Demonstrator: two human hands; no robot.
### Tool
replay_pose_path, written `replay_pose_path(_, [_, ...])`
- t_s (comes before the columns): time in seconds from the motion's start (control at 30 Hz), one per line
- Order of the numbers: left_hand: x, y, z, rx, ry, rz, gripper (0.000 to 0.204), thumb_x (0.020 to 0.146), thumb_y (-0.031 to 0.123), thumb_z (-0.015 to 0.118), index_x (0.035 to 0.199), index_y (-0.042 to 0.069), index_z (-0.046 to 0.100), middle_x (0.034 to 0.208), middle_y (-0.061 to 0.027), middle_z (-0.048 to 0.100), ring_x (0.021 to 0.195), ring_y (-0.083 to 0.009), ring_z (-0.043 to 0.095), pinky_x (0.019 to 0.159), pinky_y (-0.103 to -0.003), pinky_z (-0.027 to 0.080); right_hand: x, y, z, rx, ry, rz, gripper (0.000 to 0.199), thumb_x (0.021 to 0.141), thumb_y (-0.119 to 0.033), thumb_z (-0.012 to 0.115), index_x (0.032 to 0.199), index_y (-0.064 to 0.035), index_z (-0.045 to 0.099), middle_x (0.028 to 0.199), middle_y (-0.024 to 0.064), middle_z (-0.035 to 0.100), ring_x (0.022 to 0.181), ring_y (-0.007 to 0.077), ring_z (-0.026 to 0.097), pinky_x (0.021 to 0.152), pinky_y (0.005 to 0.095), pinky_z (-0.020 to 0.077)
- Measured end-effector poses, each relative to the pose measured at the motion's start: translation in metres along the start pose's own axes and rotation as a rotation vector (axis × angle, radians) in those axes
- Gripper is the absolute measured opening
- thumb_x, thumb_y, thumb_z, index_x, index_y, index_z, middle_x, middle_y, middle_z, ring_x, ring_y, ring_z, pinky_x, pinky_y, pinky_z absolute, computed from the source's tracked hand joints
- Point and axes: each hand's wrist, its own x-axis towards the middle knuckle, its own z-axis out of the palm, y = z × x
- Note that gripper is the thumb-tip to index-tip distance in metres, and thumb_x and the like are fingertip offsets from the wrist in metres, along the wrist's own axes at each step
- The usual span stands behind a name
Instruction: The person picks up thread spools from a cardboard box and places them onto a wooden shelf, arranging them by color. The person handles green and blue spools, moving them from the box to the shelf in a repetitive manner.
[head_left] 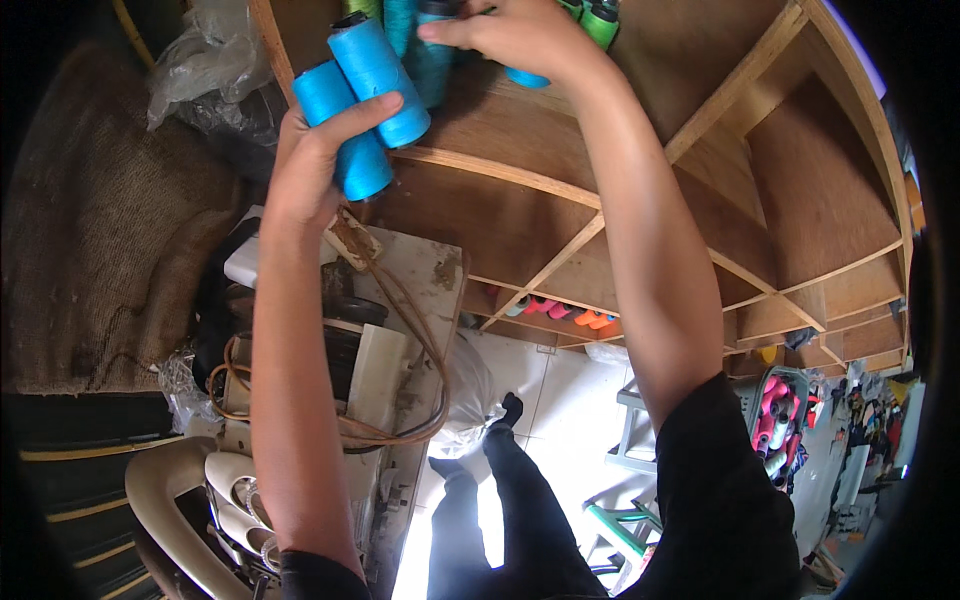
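Observation:
My left hand (310, 155) is closed round two bright blue thread spools held side by side, one spool (375, 75) tilted beside the other spool (362, 165). Its thumb lies across them. At the top of the view, my right hand (510, 38) reaches into a wooden shelf compartment. Its thumb and fingers close at the dark upper end of a teal thread spool (432, 75). A lighter teal spool (399, 25) stands just left of that one. Below my right wrist shows the end of another blue spool (527, 78), and green spools (600, 25) are partly hidden behind the wrist.
The wooden shelf (510, 172) has many compartments, with pink and orange spools (560, 310) lower down. A sewing machine table (430, 265) with a looped brown cable (425, 335) stands below my left arm. At right is a basket of spools (775, 410); at upper left hangs clear plastic (210, 65).

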Motion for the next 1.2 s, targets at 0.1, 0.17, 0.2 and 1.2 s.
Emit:
replay_pose_path(0.1, [0.001,0.003,-0.004,0.095,-0.085,-0.015,0.05,0.073,0.023,0.087,0.112,0.0,0.066,0.098,-0.0085,0.07,0.088,-0.018,0.067,0.079,-0.032,0.054,0.003,-0.004,0.001,0.158,-0.125,0.048,0.031,0.082,-0.004,0.073,0.111,0.0052,0.068,0.098,0.0125,0.073,0.079,0.0178,0.067,0.068,0.0299,0.0547])
replay_pose_path(0.17, [0.007,0.004,-0.002,0.178,-0.145,-0.009,0.051,0.072,0.024,0.087,0.111,0.0,0.065,0.098,-0.0085,0.07,0.088,-0.0182,0.067,0.08,-0.033,0.054,0.017,0.004,-0.002,0.26,-0.284,0.03,0.032,0.082,-0.001,0.071,0.113,0.0059,0.067,0.098,0.012,0.073,0.08,0.0179,0.068,0.068,0.0289,0.0552])
replay_pose_path(0.2, [0.006,0.004,-0.005,0.175,-0.134,-0.019,0.051,0.072,0.024,0.087,0.111,0.0,0.065,0.098,-0.0085,0.07,0.089,-0.0182,0.067,0.08,-0.033,0.054,0.017,0.002,-0.001,0.268,-0.295,0.018,0.033,0.081,0.0,0.069,0.114,0.0056,0.067,0.098,0.0122,0.073,0.081,0.0183,0.068,0.068,0.0298,0.0556])
replay_pose_path(1.2, [-0.006,-0.002,-0.024,-0.106,-0.039,0.042,0.068,0.084,0.025,0.076,0.135,-0.007,0.045,0.122,-0.0276,0.065,0.11,-0.0305,0.066,0.091,-0.039,0.055,0.067,0.062,0.021,-0.959,0.344,-0.215,0.05,0.099,-0.037,0.051,0.126,0.0059,0.055,0.129,0.0248,0.051,0.124,0.0393,0.045,0.108,0.0496,0.0344])
